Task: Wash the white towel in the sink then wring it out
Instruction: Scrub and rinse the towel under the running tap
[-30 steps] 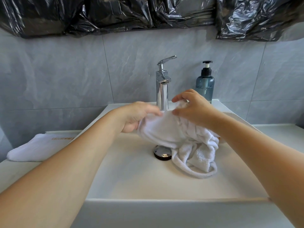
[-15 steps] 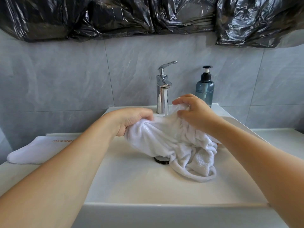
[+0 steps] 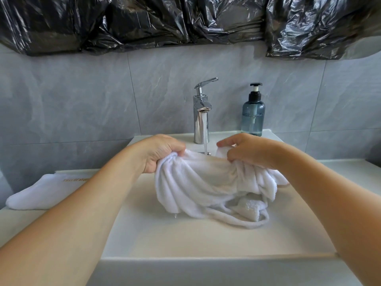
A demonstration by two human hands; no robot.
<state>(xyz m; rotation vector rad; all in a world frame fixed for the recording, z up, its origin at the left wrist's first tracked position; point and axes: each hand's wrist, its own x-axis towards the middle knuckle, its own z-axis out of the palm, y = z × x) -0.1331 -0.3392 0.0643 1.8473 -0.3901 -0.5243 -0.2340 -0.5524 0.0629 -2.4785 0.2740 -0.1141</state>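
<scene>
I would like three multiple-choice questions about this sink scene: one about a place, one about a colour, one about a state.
1. Where does the soap bottle stand?
A. right of the tap
B. left of the tap
C. inside the basin

2. What colour is the plastic sheet above the tiles?
A. white
B. black
C. green

3. How is the tap?
A. dry
B. running
C. covered

Answers: 1 A, the bottle stands on the sink ledge to the tap's right. 2 B, the sheet is glossy black. 3 B, water falls onto the towel held by the left hand and right hand.
</scene>
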